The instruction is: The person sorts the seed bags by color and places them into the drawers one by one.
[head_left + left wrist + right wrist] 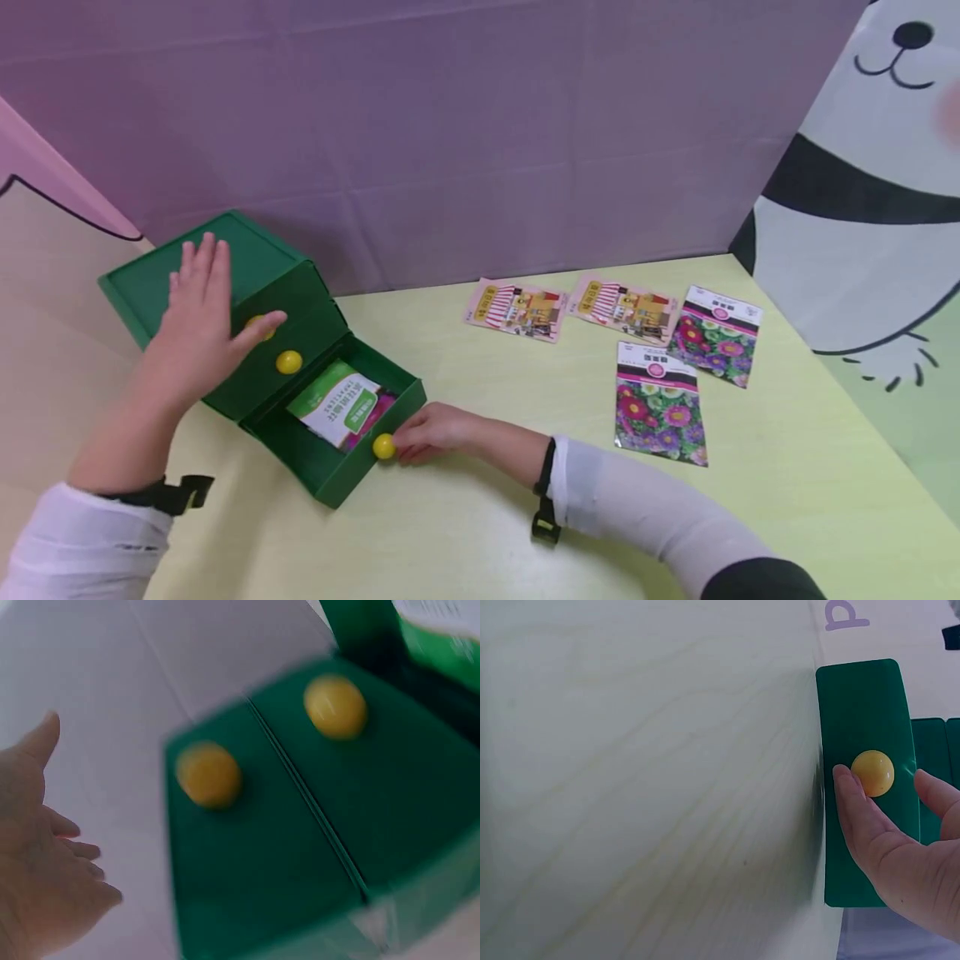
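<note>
A green box stands at the left of the table with its bottom drawer pulled out. A seed packet with a green and white label lies inside the drawer. Yellow round knobs stick out from the fronts above. My left hand is spread over the box; in the left wrist view, its fingers are apart from the box. At the drawer front, my right hand has its fingers beside the yellow knob. The right thumb stands away from the knob, near the drawer's upper edge.
Two pink packets with a shop picture lie toward the table's back edge. Two flower seed packets lie to their right. A purple cloth wall rises behind the table.
</note>
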`<state>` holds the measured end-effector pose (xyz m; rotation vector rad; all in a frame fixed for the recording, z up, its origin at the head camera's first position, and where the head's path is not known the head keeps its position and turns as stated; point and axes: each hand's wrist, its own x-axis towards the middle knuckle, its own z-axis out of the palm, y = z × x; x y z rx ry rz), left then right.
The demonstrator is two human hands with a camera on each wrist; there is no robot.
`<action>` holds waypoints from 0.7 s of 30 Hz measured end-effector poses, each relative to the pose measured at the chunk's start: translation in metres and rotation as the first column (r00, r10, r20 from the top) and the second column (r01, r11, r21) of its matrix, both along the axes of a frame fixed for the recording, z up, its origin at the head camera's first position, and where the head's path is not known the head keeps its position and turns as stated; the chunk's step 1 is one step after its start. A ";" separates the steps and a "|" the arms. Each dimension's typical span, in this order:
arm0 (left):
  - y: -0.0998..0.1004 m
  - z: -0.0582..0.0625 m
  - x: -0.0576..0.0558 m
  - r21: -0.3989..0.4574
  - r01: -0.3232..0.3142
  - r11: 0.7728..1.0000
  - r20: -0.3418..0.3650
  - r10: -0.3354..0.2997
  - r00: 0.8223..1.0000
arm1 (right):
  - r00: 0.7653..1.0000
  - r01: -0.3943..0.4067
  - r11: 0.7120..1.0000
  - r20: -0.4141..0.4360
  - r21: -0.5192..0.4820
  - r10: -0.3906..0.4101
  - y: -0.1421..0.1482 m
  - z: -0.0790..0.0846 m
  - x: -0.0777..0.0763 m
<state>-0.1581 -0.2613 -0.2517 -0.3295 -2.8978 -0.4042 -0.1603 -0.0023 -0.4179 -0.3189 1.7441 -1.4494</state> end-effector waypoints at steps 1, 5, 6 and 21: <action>-0.008 0.001 -0.006 -0.034 -0.005 0.999 0.004 0.005 1.000 | 1.000 0.000 1.000 -0.005 0.002 0.000 0.000 0.000 0.000; -0.031 -0.001 -0.026 -0.097 -0.007 0.995 0.057 0.013 0.998 | 1.000 0.003 1.000 -0.012 0.004 -0.003 0.000 0.000 0.000; -0.035 -0.002 -0.031 -0.109 -0.003 0.994 0.080 0.011 0.997 | 1.000 0.004 1.000 -0.013 0.005 -0.004 0.000 0.000 0.000; -0.044 -0.005 -0.049 -0.187 0.058 0.981 0.345 0.010 0.938 | 0.999 -0.006 1.000 -0.042 0.024 0.007 -0.005 -0.004 0.000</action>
